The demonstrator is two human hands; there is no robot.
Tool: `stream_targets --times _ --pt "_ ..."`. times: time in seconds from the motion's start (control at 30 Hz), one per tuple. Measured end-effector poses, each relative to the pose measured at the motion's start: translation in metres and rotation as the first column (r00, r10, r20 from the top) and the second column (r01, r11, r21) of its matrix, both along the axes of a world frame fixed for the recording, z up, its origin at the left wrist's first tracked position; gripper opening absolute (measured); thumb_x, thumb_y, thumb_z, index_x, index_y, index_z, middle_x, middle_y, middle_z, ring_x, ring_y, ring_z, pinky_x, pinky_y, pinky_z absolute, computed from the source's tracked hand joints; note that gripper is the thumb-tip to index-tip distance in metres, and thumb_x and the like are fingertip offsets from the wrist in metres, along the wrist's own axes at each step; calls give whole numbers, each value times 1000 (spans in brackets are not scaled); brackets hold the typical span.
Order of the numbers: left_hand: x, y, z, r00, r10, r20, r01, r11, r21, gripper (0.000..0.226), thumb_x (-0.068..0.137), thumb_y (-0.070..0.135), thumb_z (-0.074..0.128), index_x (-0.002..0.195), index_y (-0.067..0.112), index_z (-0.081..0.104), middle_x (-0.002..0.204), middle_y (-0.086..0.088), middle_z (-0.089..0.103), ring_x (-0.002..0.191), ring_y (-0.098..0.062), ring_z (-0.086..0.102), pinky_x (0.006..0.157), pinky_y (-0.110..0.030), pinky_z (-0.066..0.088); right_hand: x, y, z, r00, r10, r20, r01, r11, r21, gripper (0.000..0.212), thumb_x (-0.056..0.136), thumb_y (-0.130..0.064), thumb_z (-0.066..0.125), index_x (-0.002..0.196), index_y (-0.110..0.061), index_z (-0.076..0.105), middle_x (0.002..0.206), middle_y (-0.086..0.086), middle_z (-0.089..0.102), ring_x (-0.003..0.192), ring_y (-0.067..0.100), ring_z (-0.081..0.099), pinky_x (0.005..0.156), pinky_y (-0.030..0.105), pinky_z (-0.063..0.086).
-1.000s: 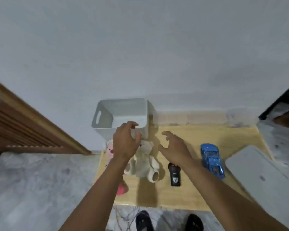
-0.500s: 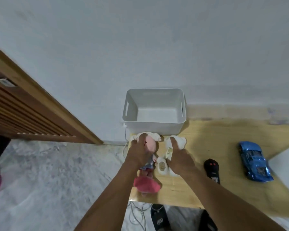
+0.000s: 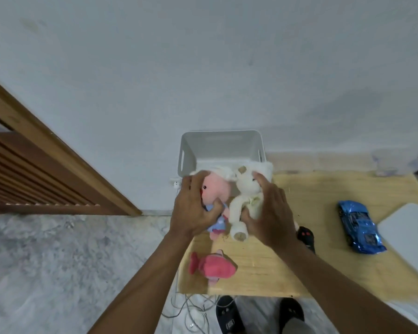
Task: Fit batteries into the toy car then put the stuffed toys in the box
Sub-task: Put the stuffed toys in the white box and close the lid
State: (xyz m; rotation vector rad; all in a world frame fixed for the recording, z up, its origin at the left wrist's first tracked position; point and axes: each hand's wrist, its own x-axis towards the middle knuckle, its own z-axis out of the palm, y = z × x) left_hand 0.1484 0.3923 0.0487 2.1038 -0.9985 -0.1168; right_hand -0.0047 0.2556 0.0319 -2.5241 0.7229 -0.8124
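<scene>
1. Two stuffed toys are off the surface (image 3: 323, 261) at once, one in each hand, which I judge is meant to save a trip to the box (image 3: 221, 150).
2. The left hand (image 3: 191, 210) has its grip wrapped around the pink plush doll (image 3: 215, 191), fingers curled about its blue-clad body so that the head stands free above the knuckles.
3. The right hand (image 3: 270, 213) has its grip closed on the white teddy bear (image 3: 245, 196) from the right side; the bear's legs dangle below.
4. Both toys hang just in front of the box's near wall, close to its open top. The box stands at the far edge of the surface against the wall and looks empty where its inside shows.
5. A pink fish plush (image 3: 212, 266) lies near the front edge, probably left for a later grab.
6. The blue toy car (image 3: 360, 227) rests well apart to the right, out of the hands' path; whether it holds batteries cannot be told.
</scene>
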Motion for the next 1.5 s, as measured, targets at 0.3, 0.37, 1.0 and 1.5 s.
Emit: stream_targets --times 0.3,0.37,1.0,1.5 --pt "84 -68 69 991 124 54 -122 991 -45 63 82 31 73 137 25 42 124 -10 55 101 -25 56 73 -28 41 115 -76 66 999 -35 -41 43 979 199 83 83 -21 72 148 -39 24 127 10 59 112 38 54 90 47 52" --pt "96 -75 61 994 103 47 -105 993 46 64 83 32 73 137 26 40 122 -11 55 97 -25 55 74 -30 39 130 -85 57 991 -11 -131 42 972 230 82 82 -20 73 145 -41 25 124 13 60 112 40 55 90 48 53" --pt "119 -115 5 983 -57 -176 168 670 723 51 108 24 42 153 2 32 152 -23 43 140 -39 42 110 -40 38 171 -114 -42 690 245 -681 -39 952 303 58 91 -24 54 145 -37 37 128 19 60 113 41 58 94 42 48" --pt "45 -59 34 974 -180 -134 190 980 61 19 97 21 63 116 20 62 100 3 70 87 -11 67 79 -26 54 33 -64 22 981 -183 63 184 983 -10 18 87 -13 56 97 -21 68 88 -2 69 82 24 60 70 35 50"
